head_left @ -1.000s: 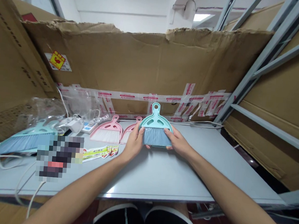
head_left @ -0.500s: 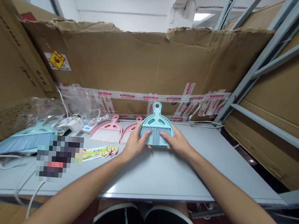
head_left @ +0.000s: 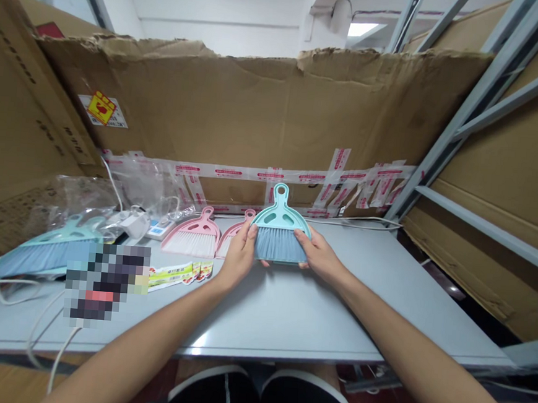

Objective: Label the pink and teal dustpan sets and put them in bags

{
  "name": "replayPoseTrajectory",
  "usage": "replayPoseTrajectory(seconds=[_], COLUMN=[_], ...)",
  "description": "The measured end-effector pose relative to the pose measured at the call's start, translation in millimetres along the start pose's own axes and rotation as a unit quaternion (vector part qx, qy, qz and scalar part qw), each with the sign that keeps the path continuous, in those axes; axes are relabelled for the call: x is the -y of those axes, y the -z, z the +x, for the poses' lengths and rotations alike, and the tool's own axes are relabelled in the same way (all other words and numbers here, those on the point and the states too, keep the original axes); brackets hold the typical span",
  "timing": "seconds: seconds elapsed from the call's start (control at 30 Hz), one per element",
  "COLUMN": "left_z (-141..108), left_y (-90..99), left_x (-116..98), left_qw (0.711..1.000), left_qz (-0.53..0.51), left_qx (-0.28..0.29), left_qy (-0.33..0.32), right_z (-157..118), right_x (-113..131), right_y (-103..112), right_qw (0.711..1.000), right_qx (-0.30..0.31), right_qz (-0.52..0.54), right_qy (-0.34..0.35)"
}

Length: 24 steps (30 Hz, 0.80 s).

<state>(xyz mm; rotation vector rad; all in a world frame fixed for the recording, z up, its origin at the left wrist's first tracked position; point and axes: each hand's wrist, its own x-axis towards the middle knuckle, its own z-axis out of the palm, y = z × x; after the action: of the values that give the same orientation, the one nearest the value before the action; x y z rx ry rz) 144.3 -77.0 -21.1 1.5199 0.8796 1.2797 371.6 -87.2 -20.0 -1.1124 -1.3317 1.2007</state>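
Between both hands a turquoise dustpan with its brush (head_left: 280, 243) is held upright above the table, handle loop up and blue-grey bristles facing me. My left hand (head_left: 240, 249) grips its left edge, thumb at the side of the bristles and fingers behind. On the opposite edge, my right hand (head_left: 321, 254) is closed, its thumb lying at the upper right of the bristles. Just left of my left hand stand two pink dustpan-and-brush sets; one pink dustpan set (head_left: 196, 236) shows whole, while the other pink dustpan set (head_left: 232, 233) is partly hidden behind that hand.
On the grey table (head_left: 297, 315), turquoise dustpan sets (head_left: 55, 247) in clear plastic lie at the left. Near them are a blurred-out item (head_left: 108, 282), green-yellow packaging cards (head_left: 174, 275), a white plug (head_left: 134, 223) and cables. A cardboard wall (head_left: 266, 114) stands behind; metal shelving (head_left: 471, 118) rises right.
My thumbs have moved outward from the middle of the bristles to the sides, and the bristles now look evenly spread. The dustpan has shifted very slightly left.
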Motion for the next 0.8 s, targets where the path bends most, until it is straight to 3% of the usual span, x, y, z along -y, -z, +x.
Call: replayPoseTrajectory(seconds=[0.13,0.3,0.8], left_z=[-3.0,-3.3,2.1], left_y=[-2.1,-3.9,2.7], left_x=[3.0,6.7,4.8], left_qw=[1.0,0.996,0.999], left_qz=[0.017,0.082,0.028], left_qx=[0.008,0.016,0.025], left_qy=[-0.007,-0.03,-0.012], right_z=[1.8,3.2,3.8], right_x=[0.4,6.7,-1.5], right_y=[2.2,4.8,6.2], right_qw=[1.0,0.998,0.999], right_qx=[-0.001,0.014,0.024], right_qz=[-0.016,-0.055,-0.037], right_qy=[-0.014,0.026,0.001])
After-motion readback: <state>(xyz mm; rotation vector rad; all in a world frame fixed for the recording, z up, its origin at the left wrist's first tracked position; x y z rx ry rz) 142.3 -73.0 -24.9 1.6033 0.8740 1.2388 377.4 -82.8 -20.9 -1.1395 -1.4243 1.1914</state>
